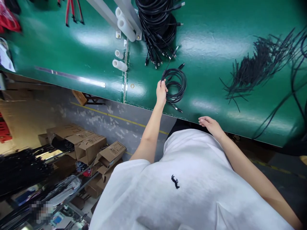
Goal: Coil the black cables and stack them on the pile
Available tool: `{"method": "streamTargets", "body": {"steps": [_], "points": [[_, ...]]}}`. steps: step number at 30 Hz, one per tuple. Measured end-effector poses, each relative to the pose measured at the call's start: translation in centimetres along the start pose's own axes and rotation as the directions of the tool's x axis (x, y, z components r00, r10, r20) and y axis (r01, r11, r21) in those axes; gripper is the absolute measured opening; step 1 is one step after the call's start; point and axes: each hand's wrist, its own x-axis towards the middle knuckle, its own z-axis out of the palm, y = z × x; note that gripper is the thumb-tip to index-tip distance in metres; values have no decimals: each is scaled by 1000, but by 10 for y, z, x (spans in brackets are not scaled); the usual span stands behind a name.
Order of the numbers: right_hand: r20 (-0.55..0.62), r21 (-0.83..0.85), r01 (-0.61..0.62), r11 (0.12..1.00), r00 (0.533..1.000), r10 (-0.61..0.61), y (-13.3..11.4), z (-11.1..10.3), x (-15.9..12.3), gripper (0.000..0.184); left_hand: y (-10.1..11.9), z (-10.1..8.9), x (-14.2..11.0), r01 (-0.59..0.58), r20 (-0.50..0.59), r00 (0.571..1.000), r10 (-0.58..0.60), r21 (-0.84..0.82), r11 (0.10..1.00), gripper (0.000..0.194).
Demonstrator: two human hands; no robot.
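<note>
Large cable bundle (157, 22) runs off the top edge; its full extent is not visible. White tubes (124, 22) are also cut by the top edge. Loose black strands (259, 64) at the far right trail out past the right edge. Red items (8, 19) in the top-left corner are only partly in frame, kind unclear. Left hand (161, 92): fingertips hidden under the coiled cable (176, 84). Lower-left patch (42, 210) is pixelated. Print on the cardboard boxes (92, 145) is too small to read.
</note>
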Motion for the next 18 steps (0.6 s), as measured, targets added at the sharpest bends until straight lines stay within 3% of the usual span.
{"method": "streamTargets", "body": {"steps": [3,6,15,18], "points": [[-2,-4,-44,999,999,44,15,3,-6,29,-21,-12,16,-85,-77,990,119,350,933,20],[-13,-3,-80,997,997,80,28,4,-11,24,-34,-13,22,-64,-99,986,137,528,847,28],[-37,-44,-60,997,998,59,51,0,-5,27,-44,-6,25,-174,100,985,143,608,775,52],[-78,-102,-95,990,993,87,68,-10,-6,20,-38,-13,17,-176,76,983,165,626,760,52]]}}
